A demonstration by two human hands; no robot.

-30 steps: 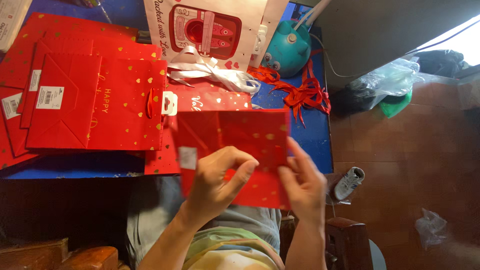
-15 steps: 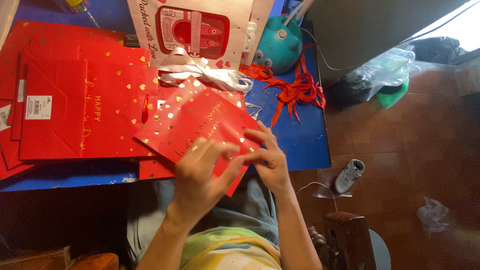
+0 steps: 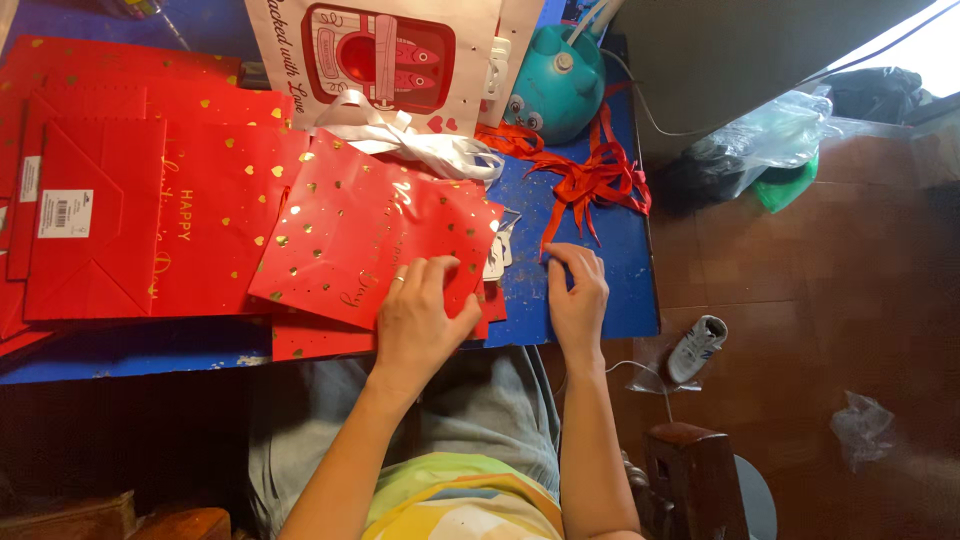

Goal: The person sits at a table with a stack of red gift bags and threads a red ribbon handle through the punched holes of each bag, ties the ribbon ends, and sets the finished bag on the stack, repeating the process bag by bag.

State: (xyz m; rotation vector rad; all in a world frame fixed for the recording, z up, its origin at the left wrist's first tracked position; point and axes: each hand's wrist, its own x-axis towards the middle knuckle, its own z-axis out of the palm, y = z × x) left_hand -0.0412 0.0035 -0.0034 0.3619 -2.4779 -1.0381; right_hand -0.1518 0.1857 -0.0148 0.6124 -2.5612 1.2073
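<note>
Red gift bag (image 3: 375, 240) flat on blue table (image 3: 610, 290), left hand (image 3: 420, 315) pressing it, fingers spread; right hand (image 3: 578, 295) fingers loosely curled, empty, near red ribbons (image 3: 590, 180). Threading step; next needs a ribbon pinch.

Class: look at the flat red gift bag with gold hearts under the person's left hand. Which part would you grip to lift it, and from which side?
Probably its near right corner, coming from the right. The gift bag lies flat and tilted on other bags, so its middle gives nothing to pinch. That corner sticks out over the blue table, beside the left hand pressing it, with the right hand close by.
</note>
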